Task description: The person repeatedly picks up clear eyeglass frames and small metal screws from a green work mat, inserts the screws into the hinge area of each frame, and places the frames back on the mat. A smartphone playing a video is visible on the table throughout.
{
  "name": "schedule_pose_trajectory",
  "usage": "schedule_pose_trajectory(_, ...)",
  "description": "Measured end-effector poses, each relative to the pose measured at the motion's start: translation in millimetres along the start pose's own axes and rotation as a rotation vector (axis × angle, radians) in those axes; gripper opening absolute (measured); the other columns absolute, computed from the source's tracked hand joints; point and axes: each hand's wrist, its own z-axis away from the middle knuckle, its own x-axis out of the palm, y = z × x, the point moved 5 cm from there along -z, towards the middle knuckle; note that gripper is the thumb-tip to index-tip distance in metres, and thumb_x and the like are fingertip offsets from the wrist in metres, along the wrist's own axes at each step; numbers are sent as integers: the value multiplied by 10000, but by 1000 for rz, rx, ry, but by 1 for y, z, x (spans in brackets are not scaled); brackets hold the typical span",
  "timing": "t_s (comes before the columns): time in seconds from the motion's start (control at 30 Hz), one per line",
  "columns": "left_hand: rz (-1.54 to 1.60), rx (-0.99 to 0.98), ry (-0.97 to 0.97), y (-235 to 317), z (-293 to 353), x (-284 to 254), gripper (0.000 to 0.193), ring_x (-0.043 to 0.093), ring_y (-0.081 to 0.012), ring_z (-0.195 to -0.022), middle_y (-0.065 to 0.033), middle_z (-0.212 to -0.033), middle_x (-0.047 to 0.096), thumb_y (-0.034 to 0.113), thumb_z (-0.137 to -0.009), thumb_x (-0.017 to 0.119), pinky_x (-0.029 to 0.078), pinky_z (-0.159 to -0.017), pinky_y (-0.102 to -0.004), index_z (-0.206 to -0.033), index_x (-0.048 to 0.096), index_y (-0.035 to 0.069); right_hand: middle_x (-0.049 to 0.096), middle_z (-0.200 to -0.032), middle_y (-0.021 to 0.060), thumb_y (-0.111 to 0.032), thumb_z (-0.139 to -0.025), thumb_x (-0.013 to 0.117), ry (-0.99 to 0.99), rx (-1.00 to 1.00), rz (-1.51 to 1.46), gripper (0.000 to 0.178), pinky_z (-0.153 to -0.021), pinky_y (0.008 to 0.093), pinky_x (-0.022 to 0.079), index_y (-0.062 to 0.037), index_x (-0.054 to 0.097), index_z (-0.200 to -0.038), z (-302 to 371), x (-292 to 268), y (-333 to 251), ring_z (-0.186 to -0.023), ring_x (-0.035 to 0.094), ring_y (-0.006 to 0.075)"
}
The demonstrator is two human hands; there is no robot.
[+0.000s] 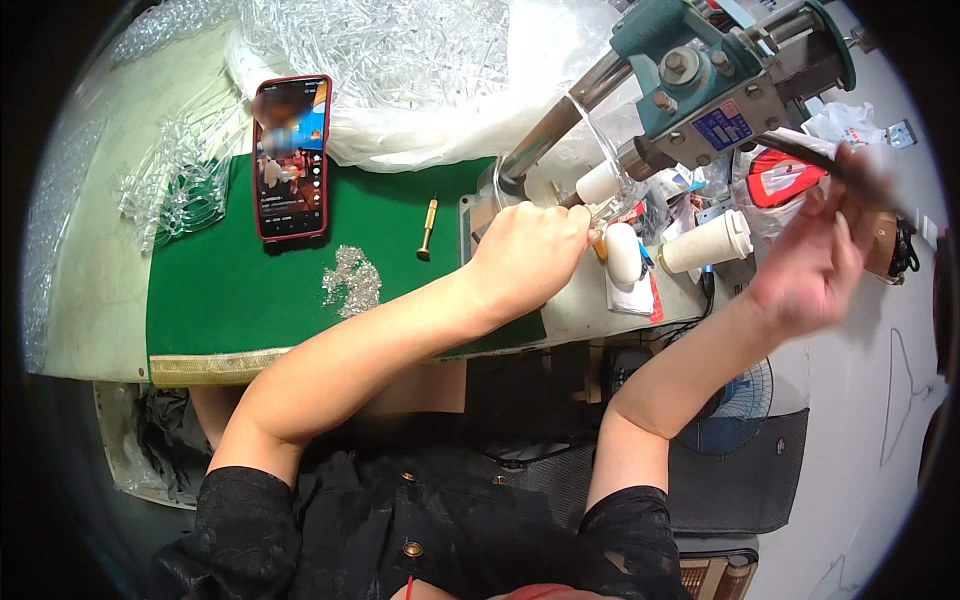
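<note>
My left hand [530,255] is closed in a fist under the head of a green bench press [690,90]. A bit of clear plastic [612,208] shows at its fingertips; most of what it grips is hidden behind the fingers. Out to the right, my right hand [810,270] is raised with its fingers around the dark lever [800,150] of the press, slightly blurred. On the green mat [400,290] lie a small pile of tiny clear pieces [355,280] and a brass-coloured small screwdriver [428,230].
A phone in a red case [291,160] lies on the mat, its screen lit. Clear plastic strands [185,180] are at the left, and a large bag of them [400,60] sits behind. A cream tumbler [705,242] and a white computer mouse [623,253] crowd the right.
</note>
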Motion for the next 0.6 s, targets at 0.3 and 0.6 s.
schedule_pose_trajectory(0.3, 487, -16, -70, -32, 112, -137, 231, 652, -269, -780, -112, -883, 687, 166, -896, 574, 510, -716, -356, -1059, 660, 28, 644, -1131, 145, -608, -902, 420, -437, 660, -283, 681, -986, 377, 349, -32, 499, -1255, 104, 18, 232, -1113, 574, 257)
schedule_pose_trajectory(0.6, 588, -764, 683, -164, 353, -378, 413, 616, -196, -962, -103, -1050, 605, 331, -992, 462, 513, -918, -410, -1236, 511, 1, 586, -843, 74, -446, -962, 467, 151, 686, -104, 495, -780, 287, 455, 23, 534, -1106, 108, 28, 233, -797, 546, 173)
